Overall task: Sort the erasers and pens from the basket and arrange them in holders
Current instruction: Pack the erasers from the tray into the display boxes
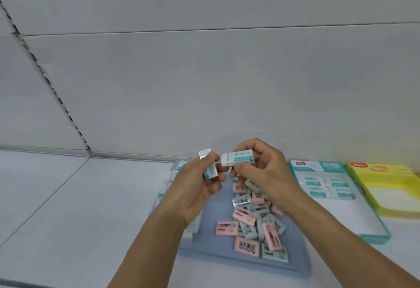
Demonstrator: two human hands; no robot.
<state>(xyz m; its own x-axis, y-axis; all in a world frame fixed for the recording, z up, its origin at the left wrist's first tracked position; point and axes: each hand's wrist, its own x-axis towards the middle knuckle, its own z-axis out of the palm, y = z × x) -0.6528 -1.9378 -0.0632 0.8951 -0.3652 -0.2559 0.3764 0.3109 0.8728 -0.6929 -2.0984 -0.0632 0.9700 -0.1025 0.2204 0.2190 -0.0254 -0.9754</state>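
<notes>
Left hand [195, 187] pinches a teal-sleeved eraser [210, 170] | right hand [256, 169] grips another teal eraser [237, 157] above blue tray [218, 258] | teal display box [327, 187] partly filled | pink and mint erasers [254, 226] unsorted; yellow box [391, 185] looks empty.

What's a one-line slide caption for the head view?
Both hands hold teal-sleeved erasers above a blue tray of loose erasers.

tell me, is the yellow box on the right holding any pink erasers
No, the yellow box shows only a pale bare inside, while the pink erasers lie in the blue tray beneath the hands.
</notes>
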